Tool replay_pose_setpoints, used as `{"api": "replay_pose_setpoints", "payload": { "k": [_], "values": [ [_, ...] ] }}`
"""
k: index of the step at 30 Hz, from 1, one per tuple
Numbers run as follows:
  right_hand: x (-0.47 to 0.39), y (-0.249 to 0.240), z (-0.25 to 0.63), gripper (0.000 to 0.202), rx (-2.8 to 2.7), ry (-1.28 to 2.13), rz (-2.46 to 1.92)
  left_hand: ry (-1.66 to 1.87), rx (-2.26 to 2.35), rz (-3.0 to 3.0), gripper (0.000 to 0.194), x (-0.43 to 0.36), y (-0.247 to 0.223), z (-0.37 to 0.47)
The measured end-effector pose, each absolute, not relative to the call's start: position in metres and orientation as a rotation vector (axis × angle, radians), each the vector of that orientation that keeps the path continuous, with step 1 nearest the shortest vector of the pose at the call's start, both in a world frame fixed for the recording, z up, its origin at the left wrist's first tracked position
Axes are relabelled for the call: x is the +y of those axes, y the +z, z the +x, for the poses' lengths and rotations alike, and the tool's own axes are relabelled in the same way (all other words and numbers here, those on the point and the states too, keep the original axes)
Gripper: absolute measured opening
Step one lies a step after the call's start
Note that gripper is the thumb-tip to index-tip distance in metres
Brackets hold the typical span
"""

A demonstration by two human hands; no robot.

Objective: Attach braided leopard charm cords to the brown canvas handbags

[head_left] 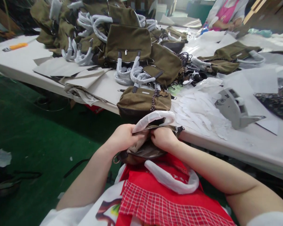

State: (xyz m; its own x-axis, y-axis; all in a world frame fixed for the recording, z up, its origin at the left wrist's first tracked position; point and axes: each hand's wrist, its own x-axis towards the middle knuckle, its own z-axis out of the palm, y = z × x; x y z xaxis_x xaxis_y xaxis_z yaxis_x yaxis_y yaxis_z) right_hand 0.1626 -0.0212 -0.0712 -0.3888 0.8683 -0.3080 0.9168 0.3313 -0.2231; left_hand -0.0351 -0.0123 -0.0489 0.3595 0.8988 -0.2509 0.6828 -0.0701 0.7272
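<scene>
An olive handbag [135,158] with dark trim sits open against my red apron, its beige lining showing. My left hand [123,137] is closed on the left part of its zipped rim, beside the wrapped far handle [153,118]. Curled inside the mouth, my right hand [163,138] grips the far rim or lining; its fingertips are hidden. The near handle [174,182], in white wrapping, droops over the apron. Just beyond stands another olive handbag [141,99] with a braided charm [153,99], at the table edge.
Olive bags [128,40] with wrapped handles are heaped on the white table [103,89]. A grey tape dispenser [235,108] stands right, near white paper scraps [198,116]. An orange cutter [18,46] lies far left. Across the table is a person in a pink apron [227,13].
</scene>
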Motion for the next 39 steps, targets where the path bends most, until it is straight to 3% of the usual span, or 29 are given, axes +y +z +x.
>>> {"api": "replay_pose_setpoints", "payload": {
  "k": [7, 11, 16, 22, 28, 30, 33, 35, 39],
  "values": [
    [-0.031, -0.073, 0.161, 0.026, 2.861, -0.578, 1.421, 0.359, 1.522, 2.027, 0.023, -0.005, -0.042, -0.038],
    [-0.027, -0.084, 0.154, 0.043, 3.075, -0.585, 1.308, 0.432, 1.491, 1.949, 0.029, 0.001, -0.043, -0.035],
    [-0.024, -0.078, 0.153, 0.019, 2.991, -0.631, 1.11, 0.531, 1.451, 1.797, 0.023, 0.005, -0.045, -0.038],
    [-0.032, -0.054, 0.168, 0.017, 2.962, -0.652, 0.94, 0.636, 1.321, 1.35, 0.015, 0.014, -0.048, -0.028],
    [-0.03, -0.021, 0.206, 0.022, 3.102, -0.724, 1.205, 0.537, 1.194, 1.444, 0.016, 0.023, -0.06, -0.012],
    [-0.011, -0.009, 0.229, 0.028, 3.183, -0.651, 1.685, 0.515, 1.2, 1.507, 0.017, 0.024, -0.064, -0.012],
    [0.043, -0.009, 0.266, 0.039, 2.781, -0.193, 2.483, 0.517, 1.224, 1.569, 0.017, 0.021, -0.064, -0.012],
    [0.086, -0.025, 0.284, 0.039, 2.331, -0.124, 2.379, 0.524, 1.227, 1.599, 0.016, 0.017, -0.061, -0.011],
    [0.152, -0.07, 0.298, 0.024, 2.168, -0.113, 2.216, 0.514, 1.227, 1.611, 0.017, 0.011, -0.058, -0.009]
  ]
}}
